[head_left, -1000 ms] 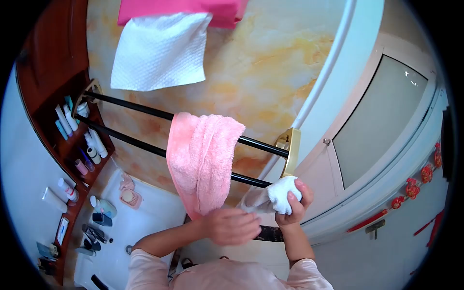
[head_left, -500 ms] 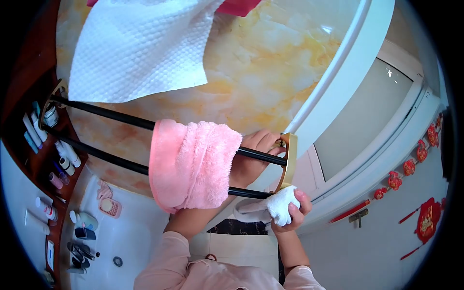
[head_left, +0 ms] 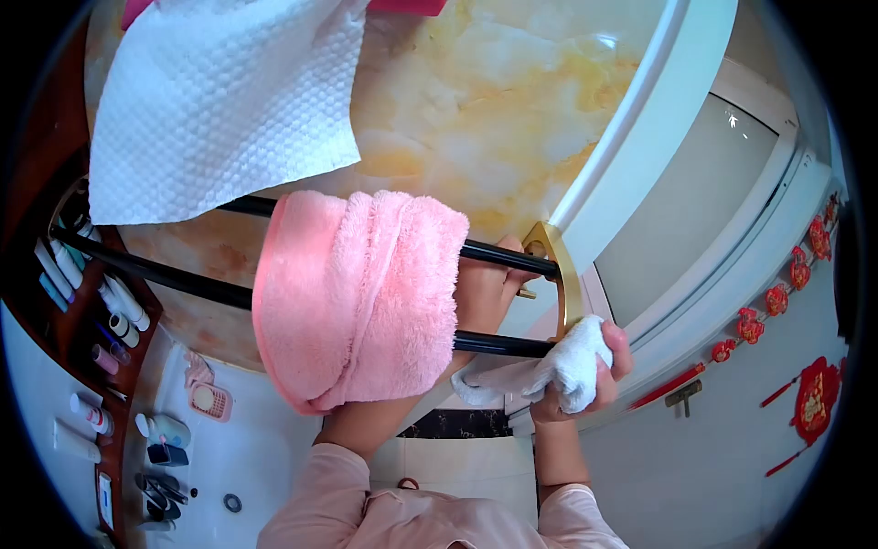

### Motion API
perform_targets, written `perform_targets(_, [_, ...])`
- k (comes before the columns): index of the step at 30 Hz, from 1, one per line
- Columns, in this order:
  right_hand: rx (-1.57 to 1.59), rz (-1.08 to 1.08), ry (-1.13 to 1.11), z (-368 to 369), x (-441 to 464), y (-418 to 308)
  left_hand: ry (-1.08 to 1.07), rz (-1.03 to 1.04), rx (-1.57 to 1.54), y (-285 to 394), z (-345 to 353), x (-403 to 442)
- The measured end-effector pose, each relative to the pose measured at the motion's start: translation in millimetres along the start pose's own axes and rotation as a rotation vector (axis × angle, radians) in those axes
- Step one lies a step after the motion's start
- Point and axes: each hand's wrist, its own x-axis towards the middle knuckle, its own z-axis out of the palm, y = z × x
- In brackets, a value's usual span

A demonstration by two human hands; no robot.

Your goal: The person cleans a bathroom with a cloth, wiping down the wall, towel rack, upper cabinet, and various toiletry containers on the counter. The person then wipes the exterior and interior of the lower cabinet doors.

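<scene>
A towel rack with two black bars (head_left: 165,274) and a gold end bracket (head_left: 567,279) crosses the view. A fluffy pink towel (head_left: 366,302) hangs folded over both bars. My left arm passes behind the towel, and my left hand (head_left: 503,261) is closed at the rack by the gold bracket, partly covered by the upper bar. At the bracket's lower corner my right hand (head_left: 608,375) is wrapped round a white cloth (head_left: 572,366), pressing it on the bar's end. A loose part of the cloth trails to the left.
A white textured sheet (head_left: 229,110) hangs over the rack's left part. Shelves (head_left: 137,357) with bottles and tubes stand left, above a white basin (head_left: 265,457) holding a pink soap dish (head_left: 210,400). A white-framed door (head_left: 704,192) and red hanging ornaments (head_left: 812,412) are at right.
My right hand and the white cloth have moved right and slightly up along with the bracket's corner. The rack and pink towel look larger, and my left hand is more hidden behind the bar.
</scene>
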Motion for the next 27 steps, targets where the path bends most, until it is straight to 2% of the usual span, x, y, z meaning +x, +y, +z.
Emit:
perform_targets(4, [0.039, -0.09, -0.108, -10, -13, 1, 0.086, 0.101, -0.124, -10, 8, -2])
perform_targets(8, [0.069, -0.065, -0.114, -13, -31, 2, -0.024, -0.025, -0.176, -7, 4, -3])
perform_targets(12, [0.077, -0.062, -0.052, -4, -57, 13, -0.062, -0.122, -0.408, -5, 6, -5])
perform_targets(13, [0.055, -0.06, -0.068, -6, -60, 11, -0.043, -0.103, -0.305, -3, 8, -7])
perform_targets(14, [0.098, -0.057, -0.068, -8, -59, 8, 0.037, 0.001, -0.162, -4, 11, -11])
perform_targets(17, [0.133, -0.041, -0.078, -4, -56, 8, 0.121, 0.068, 0.012, -3, 11, -13])
perform_targets(20, [0.161, -0.034, -0.126, -9, -53, 8, 0.086, 0.034, 0.015, 3, 7, -17])
perform_targets(23, [0.211, 0.022, -0.136, -18, -48, 5, 0.174, 0.126, -0.185, -15, 17, -31])
perform_targets(24, [0.226, 0.048, -0.131, -21, -47, 2, 0.26, 0.239, -0.109, -36, 25, -47])
perform_targets(26, [0.333, 0.229, -0.062, -37, -58, -1, 0.204, 0.116, -0.075, -51, 23, -101])
perform_targets(27, [0.367, 0.316, -0.024, -48, -61, -1, -0.052, -0.038, -0.031, -63, 20, -137])
